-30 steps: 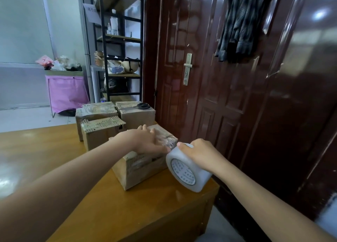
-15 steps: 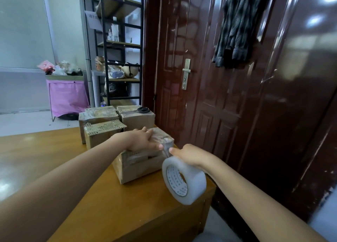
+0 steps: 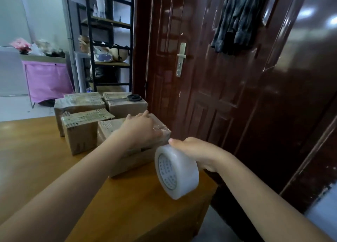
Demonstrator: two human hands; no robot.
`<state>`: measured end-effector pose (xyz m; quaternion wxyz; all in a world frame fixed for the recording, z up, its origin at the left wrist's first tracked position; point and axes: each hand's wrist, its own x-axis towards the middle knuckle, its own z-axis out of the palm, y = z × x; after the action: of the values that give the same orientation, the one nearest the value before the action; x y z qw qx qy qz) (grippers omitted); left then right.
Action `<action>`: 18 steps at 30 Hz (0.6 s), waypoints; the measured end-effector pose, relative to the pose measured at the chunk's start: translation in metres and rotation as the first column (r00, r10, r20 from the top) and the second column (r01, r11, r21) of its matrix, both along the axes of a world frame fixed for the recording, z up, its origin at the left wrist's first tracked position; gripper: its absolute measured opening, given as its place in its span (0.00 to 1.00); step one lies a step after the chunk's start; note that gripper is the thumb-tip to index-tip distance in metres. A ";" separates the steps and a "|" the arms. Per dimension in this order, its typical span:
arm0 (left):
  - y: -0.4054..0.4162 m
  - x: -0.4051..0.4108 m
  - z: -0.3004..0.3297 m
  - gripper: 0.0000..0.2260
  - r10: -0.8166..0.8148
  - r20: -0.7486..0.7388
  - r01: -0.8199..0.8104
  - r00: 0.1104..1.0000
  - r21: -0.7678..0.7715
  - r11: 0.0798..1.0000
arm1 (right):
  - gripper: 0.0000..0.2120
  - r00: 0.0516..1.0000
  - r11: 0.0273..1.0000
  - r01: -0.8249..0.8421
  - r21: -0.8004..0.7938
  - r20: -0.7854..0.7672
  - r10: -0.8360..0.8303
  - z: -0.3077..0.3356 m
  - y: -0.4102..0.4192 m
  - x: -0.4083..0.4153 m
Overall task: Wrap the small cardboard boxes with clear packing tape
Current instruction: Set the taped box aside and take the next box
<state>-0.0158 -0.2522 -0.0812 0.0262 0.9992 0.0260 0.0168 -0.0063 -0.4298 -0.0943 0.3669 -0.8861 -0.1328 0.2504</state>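
A small cardboard box (image 3: pixel 107 130) sits near the right corner of the wooden table (image 3: pixel 36 161), with clear tape shining over its far right end. My left hand (image 3: pixel 140 128) lies flat on top of that box, fingers straight, pressing the tape down. My right hand (image 3: pixel 193 150) grips a wide roll of clear packing tape (image 3: pixel 176 170) from above, just off the box's right end and above the table corner. Three more small boxes (image 3: pixel 85 130) stand behind, their tops taped.
Black-handled scissors (image 3: pixel 134 97) lie on the rear right box. A dark red door (image 3: pixel 200 77) stands close beyond the table's right edge. Behind are a black shelf rack (image 3: pixel 109 41) and a pink bin (image 3: pixel 47 81). The table's left part shows bare wood.
The tape roll has dropped lower and toward me beside the box's right end. My left hand stays flat on the box top. The camera has moved closer.
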 end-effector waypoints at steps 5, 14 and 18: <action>-0.011 -0.005 -0.017 0.22 -0.049 0.196 0.036 0.979 0.069 0.997 | 0.25 0.987 0.999 0.042 -0.019 0.157 -0.039 0.024 0.002 0.027; 0.001 -0.007 -0.023 0.31 -0.101 0.170 0.096 0.980 0.036 0.995 | 0.09 0.784 0.993 -0.067 -0.092 0.611 0.110 0.043 0.090 0.110; 0.004 -0.005 -0.026 0.36 -0.107 0.137 0.101 0.985 0.046 0.994 | 0.06 0.716 0.976 -0.137 -0.169 0.664 0.216 0.034 0.131 0.152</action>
<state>-0.0205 -0.2482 -0.1069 0.0093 0.9959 -0.0285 0.0859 0.1459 -0.2985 -0.0601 0.2191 -0.9178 -0.3274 -0.0493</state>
